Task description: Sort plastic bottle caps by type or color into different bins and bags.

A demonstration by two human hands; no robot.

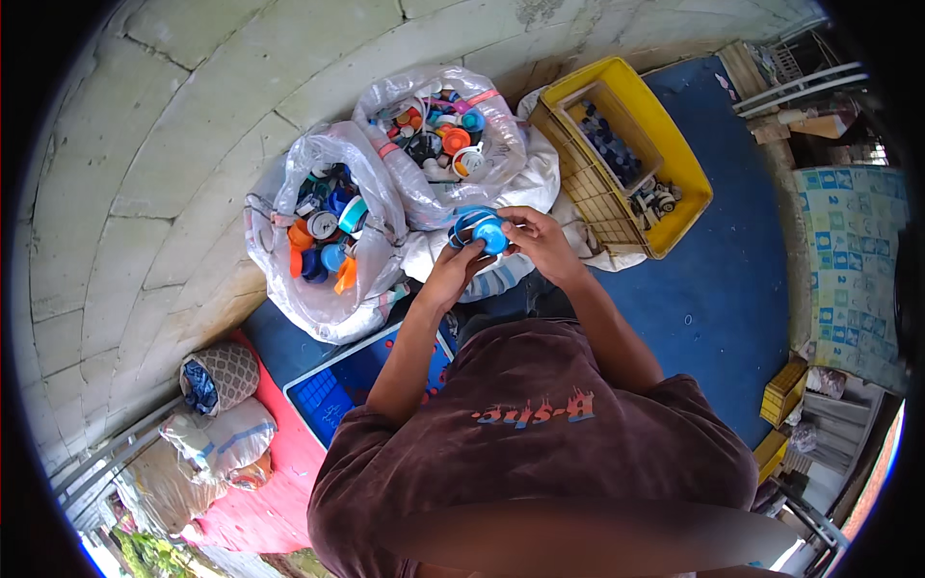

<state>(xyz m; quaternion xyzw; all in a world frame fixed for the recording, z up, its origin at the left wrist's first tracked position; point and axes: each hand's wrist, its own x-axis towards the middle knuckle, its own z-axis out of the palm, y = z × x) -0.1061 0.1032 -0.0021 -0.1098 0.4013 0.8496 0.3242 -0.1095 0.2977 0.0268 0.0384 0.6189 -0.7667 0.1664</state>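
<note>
Both hands meet in front of me over white sacking. My left hand [460, 269] grips the near left side of a blue plastic lid [491, 236], with its thumb at the edge. My right hand [538, 242] holds the lid's right side with thumb and fingers. A blue ring or strap [468, 217] loops beside the lid, between the hands; whether it is joined to the lid I cannot tell. To the left stands an open clear plastic sack [289, 271] of orange, blue and white caps. Just beyond the hands is another open sack [376, 148] of mixed coloured caps.
A yellow crate [679, 209] at the right holds a smaller clear bin [654, 162] of dark caps, with loose pale pieces beside it. A blue tray [318, 408] with small red pieces lies at lower left. Beyond the sacks rises a block wall [217, 94].
</note>
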